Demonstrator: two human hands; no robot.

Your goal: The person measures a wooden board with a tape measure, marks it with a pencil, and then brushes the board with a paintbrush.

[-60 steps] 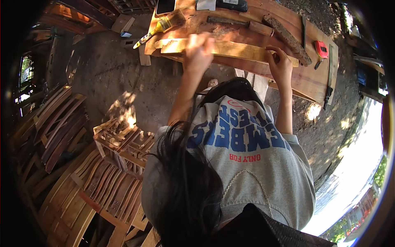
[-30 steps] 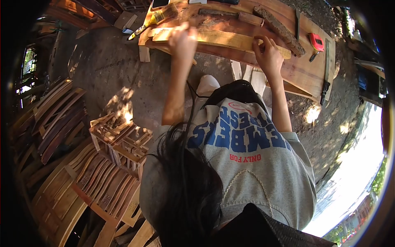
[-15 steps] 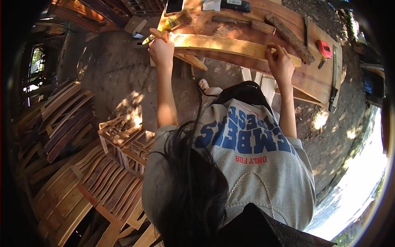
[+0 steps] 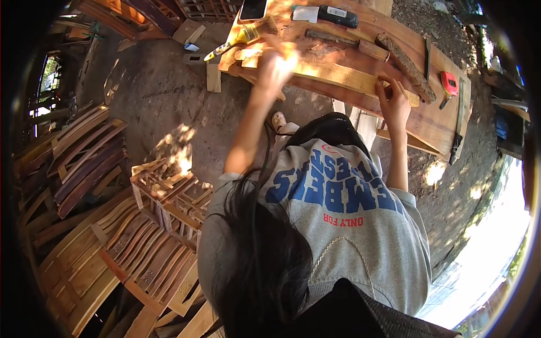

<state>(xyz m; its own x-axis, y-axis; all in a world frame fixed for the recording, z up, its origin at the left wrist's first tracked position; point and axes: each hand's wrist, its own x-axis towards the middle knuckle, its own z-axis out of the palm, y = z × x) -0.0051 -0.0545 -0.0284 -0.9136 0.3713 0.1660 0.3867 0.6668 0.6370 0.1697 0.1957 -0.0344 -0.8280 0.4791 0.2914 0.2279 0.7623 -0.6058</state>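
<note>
A long pale wooden slat (image 4: pixel 332 72) lies along the near side of the workbench. My right hand (image 4: pixel 394 102) is closed at the slat's right end, thumb and fingers curled on it. My left hand (image 4: pixel 276 69) is over the left part of the slat and smeared by motion. A small brown piece (image 4: pixel 273 39) shows blurred at its fingers; its kind cannot be made out. Beyond this hand a paintbrush (image 4: pixel 248 35) with a yellow ferrule rests on the bench, its handle pointing left.
The workbench (image 4: pixel 417 121) also bears a chisel-like tool (image 4: pixel 372 49), a rough wood strip (image 4: pixel 406 67), a red tape measure (image 4: pixel 449 83), a black case (image 4: pixel 338 16) and a phone (image 4: pixel 253 9). Curved slats (image 4: pixel 90 163) and wooden furniture (image 4: pixel 152 248) stand at lower left.
My left hand has moved right along the slat, from its left end. My right hand stays at the right end. The whole view has shifted slightly.
</note>
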